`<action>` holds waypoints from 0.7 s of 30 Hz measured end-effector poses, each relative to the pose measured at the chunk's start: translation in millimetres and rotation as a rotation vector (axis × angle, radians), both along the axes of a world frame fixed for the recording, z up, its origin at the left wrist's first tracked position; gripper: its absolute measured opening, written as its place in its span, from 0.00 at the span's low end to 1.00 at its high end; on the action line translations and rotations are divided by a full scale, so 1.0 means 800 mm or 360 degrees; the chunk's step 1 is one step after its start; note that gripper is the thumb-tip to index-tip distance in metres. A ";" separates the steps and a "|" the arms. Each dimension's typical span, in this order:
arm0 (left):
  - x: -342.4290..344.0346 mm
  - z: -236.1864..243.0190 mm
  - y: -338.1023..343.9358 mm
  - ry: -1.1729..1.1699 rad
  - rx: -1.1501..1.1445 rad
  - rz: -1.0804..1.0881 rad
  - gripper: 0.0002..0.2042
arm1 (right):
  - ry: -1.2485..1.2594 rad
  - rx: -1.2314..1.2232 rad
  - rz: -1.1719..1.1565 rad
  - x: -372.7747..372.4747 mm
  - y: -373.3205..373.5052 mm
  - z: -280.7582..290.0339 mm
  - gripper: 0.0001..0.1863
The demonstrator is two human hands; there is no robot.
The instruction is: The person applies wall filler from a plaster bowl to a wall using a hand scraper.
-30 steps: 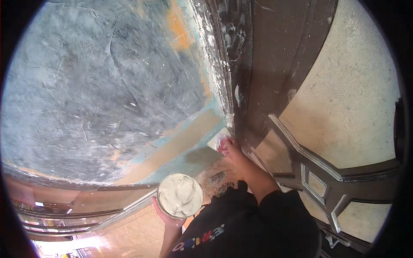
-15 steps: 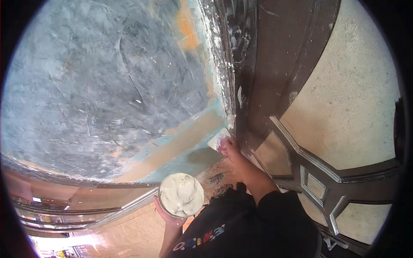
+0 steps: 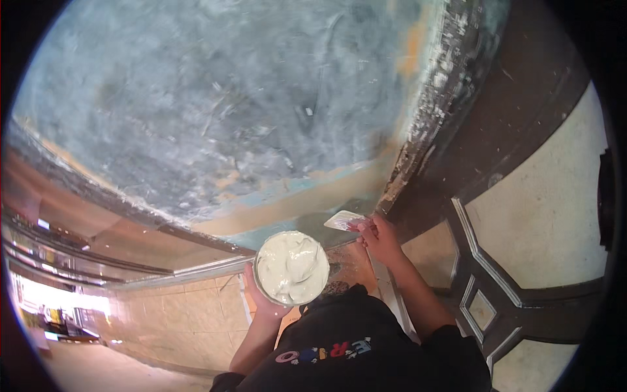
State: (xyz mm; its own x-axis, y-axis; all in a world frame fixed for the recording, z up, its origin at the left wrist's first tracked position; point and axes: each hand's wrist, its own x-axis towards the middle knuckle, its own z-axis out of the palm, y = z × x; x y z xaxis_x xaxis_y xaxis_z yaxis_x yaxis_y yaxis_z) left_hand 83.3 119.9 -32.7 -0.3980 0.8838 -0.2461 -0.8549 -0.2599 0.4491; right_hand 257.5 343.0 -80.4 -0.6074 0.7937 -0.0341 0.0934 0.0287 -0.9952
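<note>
Through the head camera I see my left hand (image 3: 264,304) grasping a round tub (image 3: 255,274) from its left side and below; I cannot make out all its fingers. The tub sits in front of the black shirt (image 3: 353,356), its mouth facing up at me, and thick off-white paste (image 3: 292,264) lies in swirls inside. My right hand (image 3: 381,242) grips a pale, flat scraper (image 3: 343,221), its blade pointing left, above and right of the tub and well clear of it. Behind the blade is the patchy blue-grey wall (image 3: 255,117); I cannot tell whether they touch.
</note>
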 end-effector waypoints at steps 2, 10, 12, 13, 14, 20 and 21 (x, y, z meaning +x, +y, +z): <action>-0.006 0.000 -0.003 -0.0001 0.0012 0.0050 0.40 | 0.0071 0.0194 0.0052 -0.005 -0.004 0.016 0.09; -0.036 0.015 -0.027 -0.0202 0.0281 0.0101 0.41 | 0.0249 0.1432 0.0124 -0.038 -0.030 0.144 0.18; -0.042 0.018 -0.036 -0.0169 0.0305 0.0111 0.41 | -0.0217 0.1777 0.0312 -0.044 -0.037 0.180 0.19; -0.046 0.018 -0.040 -0.0183 0.0308 0.0124 0.41 | -0.0223 0.1779 0.0331 -0.050 -0.042 0.198 0.19; -0.049 0.018 -0.044 -0.0149 0.0273 0.0115 0.42 | -0.0358 0.1841 0.0394 -0.060 -0.047 0.217 0.19; -0.056 0.001 -0.070 -0.0122 0.0200 0.0009 0.44 | -0.0820 0.2128 0.0827 -0.124 -0.072 0.269 0.19; -0.058 -0.001 -0.074 -0.0164 0.0238 -0.0057 0.44 | -0.0941 0.2264 0.0903 -0.134 -0.078 0.273 0.19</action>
State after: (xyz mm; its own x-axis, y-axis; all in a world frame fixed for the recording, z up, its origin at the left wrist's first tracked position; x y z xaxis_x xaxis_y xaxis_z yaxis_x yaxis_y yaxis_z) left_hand 37.2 61.0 -33.7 -0.3448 0.9268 -0.1489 -0.9043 -0.2854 0.3175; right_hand 150.6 280.6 137.8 -0.9829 0.0816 0.1653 0.0872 0.9958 0.0273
